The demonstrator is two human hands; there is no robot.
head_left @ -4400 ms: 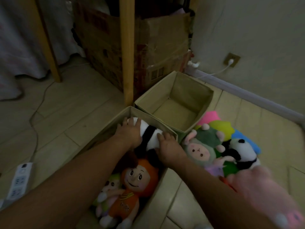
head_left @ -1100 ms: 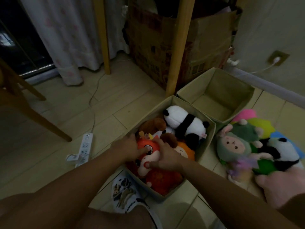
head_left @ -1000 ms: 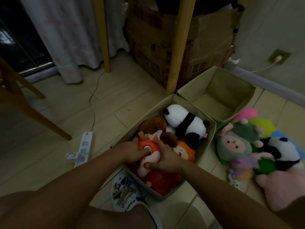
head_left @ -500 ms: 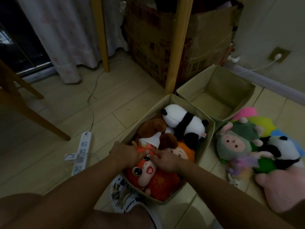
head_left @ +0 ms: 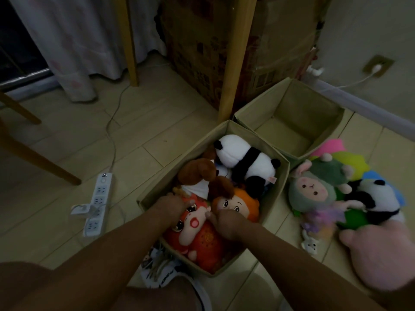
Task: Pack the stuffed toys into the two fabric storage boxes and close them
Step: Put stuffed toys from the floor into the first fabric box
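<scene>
Plainly the red doll [head_left: 195,234] was soft and light, likely to squash under a push and best taken by its plump body or head. It lay at the near end of the full box [head_left: 283,176], beside the orange doll [head_left: 238,204] and below the panda [head_left: 244,163]. Both hands pressed on it: the left hand [head_left: 171,204] curled over its head, the right hand [head_left: 226,223] curled at its cheek. The empty box [head_left: 280,102] stood beyond, with loose toys [head_left: 318,194] on the floor beside it.
</scene>
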